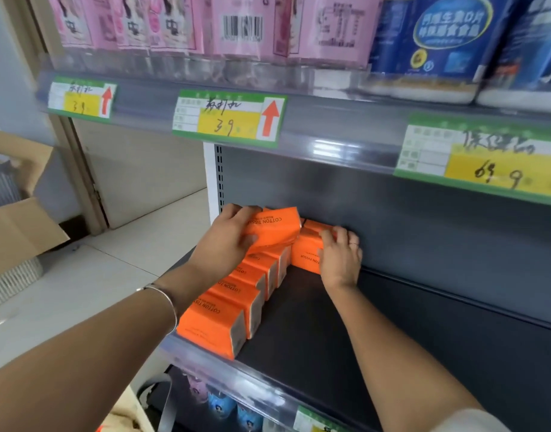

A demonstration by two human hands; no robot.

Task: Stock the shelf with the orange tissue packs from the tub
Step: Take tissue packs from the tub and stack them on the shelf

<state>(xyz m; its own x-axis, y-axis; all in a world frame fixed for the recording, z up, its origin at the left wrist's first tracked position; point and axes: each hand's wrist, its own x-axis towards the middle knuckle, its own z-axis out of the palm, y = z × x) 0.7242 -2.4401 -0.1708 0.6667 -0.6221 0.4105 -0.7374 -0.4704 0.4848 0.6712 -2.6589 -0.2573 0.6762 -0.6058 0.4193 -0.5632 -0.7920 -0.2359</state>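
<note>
Stacking orange tissue packs at the back left corner of the shelf, head view.
Left hand has fingers curled round a tilted pack over the row along the left edge. Right hand grips a standing pack at the back edge. Risk: tilted pack lands crooked and slides off, or a shove down the row tips the front pack over the front edge.
</note>
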